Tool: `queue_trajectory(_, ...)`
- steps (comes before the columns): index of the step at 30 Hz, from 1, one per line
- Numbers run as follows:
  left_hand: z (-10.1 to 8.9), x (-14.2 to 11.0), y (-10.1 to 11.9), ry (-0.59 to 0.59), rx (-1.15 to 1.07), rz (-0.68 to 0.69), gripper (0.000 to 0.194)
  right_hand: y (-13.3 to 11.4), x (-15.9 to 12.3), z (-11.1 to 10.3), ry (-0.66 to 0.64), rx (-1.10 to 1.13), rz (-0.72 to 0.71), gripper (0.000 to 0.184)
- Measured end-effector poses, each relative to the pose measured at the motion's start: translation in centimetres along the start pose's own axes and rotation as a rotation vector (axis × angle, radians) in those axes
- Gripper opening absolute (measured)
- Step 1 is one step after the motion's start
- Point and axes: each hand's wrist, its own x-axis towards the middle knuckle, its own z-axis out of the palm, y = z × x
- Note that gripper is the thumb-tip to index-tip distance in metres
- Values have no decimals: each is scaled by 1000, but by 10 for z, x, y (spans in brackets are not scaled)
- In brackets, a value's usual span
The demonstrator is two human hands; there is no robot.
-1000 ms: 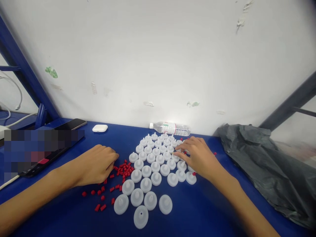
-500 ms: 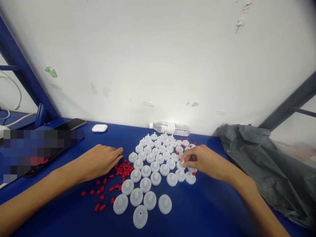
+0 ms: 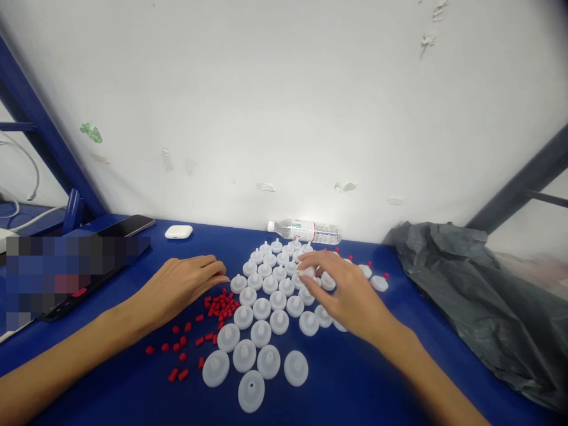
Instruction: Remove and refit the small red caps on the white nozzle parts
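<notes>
Many white plastic discs (image 3: 261, 309), each with a small nozzle, lie in a wide patch on the blue tabletop. My right hand (image 3: 341, 290) is over the right side of the patch, thumb and fingers closed around one white disc (image 3: 306, 273). The fingers partly cover that disc. To the left of the patch is a heap of small red caps (image 3: 224, 305), with more scattered nearer me. Just above the heap, my left hand (image 3: 190, 279) hovers with its fingers stretched toward the discs. Nothing shows in it, though its palm is hidden. Red-capped discs (image 3: 379, 283) sit right of my right hand.
A clear water bottle (image 3: 306, 231) lies along the wall at the back. A white earbud case (image 3: 178, 232) and a phone (image 3: 126, 226) are at the back left, beside a blurred-out dark device. A dark plastic bag (image 3: 461, 284) covers the right side.
My right hand moves back toward me, pinches at a disc, then shifts left and away with a disc between its fingers. My left hand uncurls and slides slightly right.
</notes>
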Motion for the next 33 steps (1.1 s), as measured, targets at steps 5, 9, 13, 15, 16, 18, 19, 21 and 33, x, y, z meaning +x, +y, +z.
queue_trajectory(5, -2, -1, 10, 136, -167, 10, 33, -9, -3, 19, -90, -99, -178, 22)
queue_trajectory(9, -2, -5, 22, 292, -264, 46, 27, -16, -3, 22, -61, -152, -218, 27)
queue_trajectory(13, -1, -9, 37, 384, -318, 175, 14, -23, -1, 23, 53, -182, -288, 27)
queue_trajectory(15, 1, -12, 43, 406, -344, 239, 9, -27, 0, 25, 76, -177, -328, 25)
queue_trajectory(16, 2, -13, 46, 417, -351, 264, 9, -29, 0, 26, 75, -173, -348, 24)
queue_trajectory(18, 3, -16, 51, 432, -356, 298, 11, -33, 0, 30, 69, -168, -378, 24)
queue_trajectory(19, 4, -17, 52, 434, -356, 309, 11, -35, 0, 33, 68, -169, -388, 24)
queue_trajectory(21, 4, -19, 55, 429, -355, 326, 12, -37, -1, 37, 60, -178, -396, 26)
queue_trajectory(33, 4, -20, 59, 418, -329, 346, 13, -43, -4, 48, 60, -158, -427, 24)
